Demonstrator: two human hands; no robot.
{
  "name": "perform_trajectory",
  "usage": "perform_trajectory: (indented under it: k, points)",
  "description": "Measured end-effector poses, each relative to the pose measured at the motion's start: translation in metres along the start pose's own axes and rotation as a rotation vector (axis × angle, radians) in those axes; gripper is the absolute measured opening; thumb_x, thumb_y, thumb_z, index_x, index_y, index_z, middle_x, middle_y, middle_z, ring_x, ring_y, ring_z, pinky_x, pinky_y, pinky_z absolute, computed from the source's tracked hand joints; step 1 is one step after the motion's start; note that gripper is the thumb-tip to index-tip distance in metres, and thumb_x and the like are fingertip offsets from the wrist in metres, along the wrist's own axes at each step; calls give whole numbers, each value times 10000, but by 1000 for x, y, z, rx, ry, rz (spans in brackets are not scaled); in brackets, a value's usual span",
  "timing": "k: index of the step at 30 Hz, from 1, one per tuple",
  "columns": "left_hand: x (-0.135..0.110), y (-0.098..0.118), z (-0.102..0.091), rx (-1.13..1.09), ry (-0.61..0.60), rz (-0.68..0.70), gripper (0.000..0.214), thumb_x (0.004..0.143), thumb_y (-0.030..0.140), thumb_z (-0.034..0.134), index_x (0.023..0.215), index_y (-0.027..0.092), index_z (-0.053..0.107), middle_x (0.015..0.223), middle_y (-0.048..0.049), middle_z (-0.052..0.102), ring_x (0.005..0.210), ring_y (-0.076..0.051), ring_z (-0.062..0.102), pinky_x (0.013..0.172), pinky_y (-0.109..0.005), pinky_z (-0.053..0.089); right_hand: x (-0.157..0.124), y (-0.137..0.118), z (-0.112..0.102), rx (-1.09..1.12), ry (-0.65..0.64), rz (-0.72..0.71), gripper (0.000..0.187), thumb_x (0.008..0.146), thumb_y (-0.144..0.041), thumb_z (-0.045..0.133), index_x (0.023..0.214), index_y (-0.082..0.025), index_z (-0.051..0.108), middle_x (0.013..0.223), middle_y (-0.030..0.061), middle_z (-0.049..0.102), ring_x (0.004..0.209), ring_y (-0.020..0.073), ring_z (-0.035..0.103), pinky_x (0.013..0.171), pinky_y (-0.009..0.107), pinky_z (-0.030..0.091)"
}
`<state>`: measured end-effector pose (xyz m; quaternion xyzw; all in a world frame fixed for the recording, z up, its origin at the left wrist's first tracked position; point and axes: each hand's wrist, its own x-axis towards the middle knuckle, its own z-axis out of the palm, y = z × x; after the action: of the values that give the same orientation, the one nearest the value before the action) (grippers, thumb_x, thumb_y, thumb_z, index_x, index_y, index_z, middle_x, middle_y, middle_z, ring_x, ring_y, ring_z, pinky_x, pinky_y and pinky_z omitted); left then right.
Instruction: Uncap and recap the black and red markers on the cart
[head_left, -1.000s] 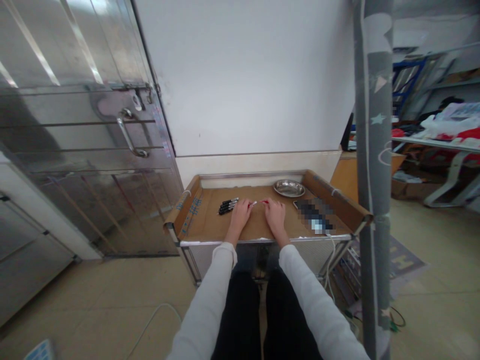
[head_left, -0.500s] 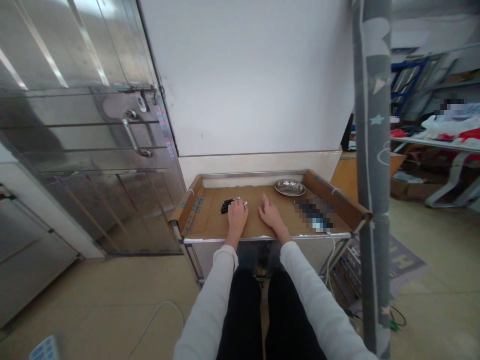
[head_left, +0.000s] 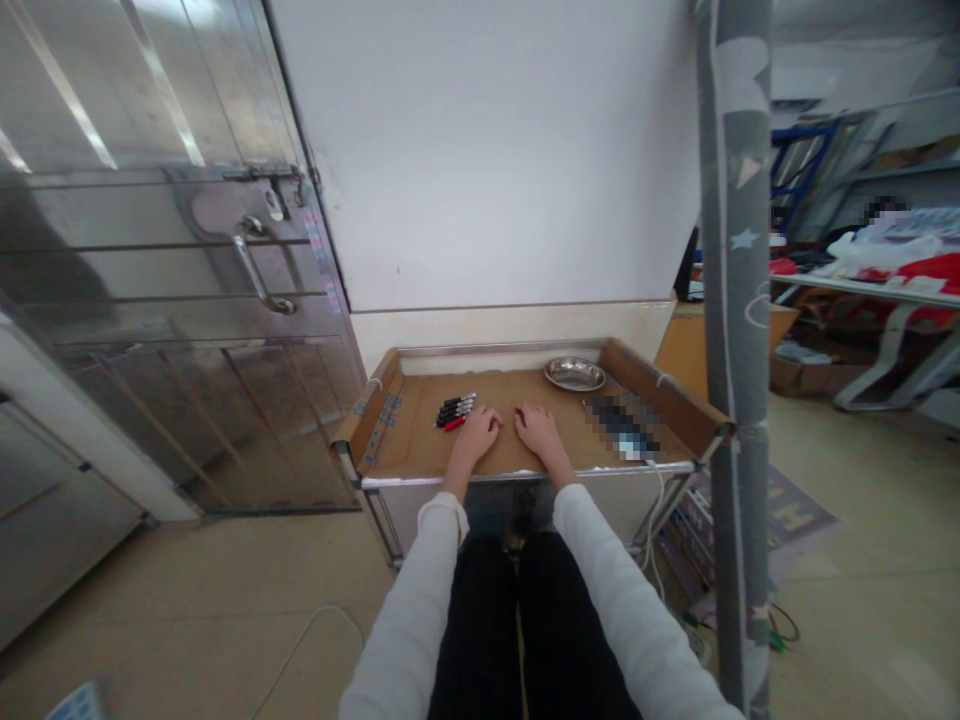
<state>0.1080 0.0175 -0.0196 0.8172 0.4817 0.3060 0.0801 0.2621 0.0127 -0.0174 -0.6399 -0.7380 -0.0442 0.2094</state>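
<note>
Markers [head_left: 454, 409] lie beside the loose, ungripping left hand [head_left: 480, 431]; right hand [head_left: 535, 427] rests slack on cardboard [head_left: 420, 445]

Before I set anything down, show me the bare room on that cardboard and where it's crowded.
Bare cardboard lies between the left flap and the markers, and between the markers and the metal dish. A narrow strip separates the left hand from the right hand. Crowded: the markers beside the left hand, and the right end, with dish and blurred dark item.
</note>
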Motion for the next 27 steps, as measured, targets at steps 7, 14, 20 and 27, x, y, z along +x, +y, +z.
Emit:
perform_trajectory:
  k: [7,14,20,27]
  points:
    - [2,-2,1,-15,-3,-17,181,844,106,437,856,171,606,932,-48,565,858,-153,557,862,-304,450,0,0,0,0,-3,7,296,914,-216,367,1112,-150,577,1149,124,629,1065,213,547,872,308,339]
    - [-6,14,-11,204,192,-123,216,852,93,405,853,176,604,966,-94,578,981,-229,524,907,-383,395,2,2,1,22,7,1,296,905,-215,384,1118,-149,580,1151,125,630,1065,224,549,870,320,349]
    - [-10,14,-8,313,340,-403,234,890,146,329,967,122,548,1016,-182,560,1023,-301,486,879,-466,369,2,3,3,17,4,-6,295,905,-221,390,1115,-147,584,1154,130,627,1064,224,547,878,323,348]
    - [-3,9,0,302,99,-80,217,857,156,440,1032,194,562,1043,-116,578,1024,-272,496,884,-423,373,17,4,9,86,37,-27,356,950,-285,306,1141,-165,581,1142,113,626,1054,208,526,883,316,345]
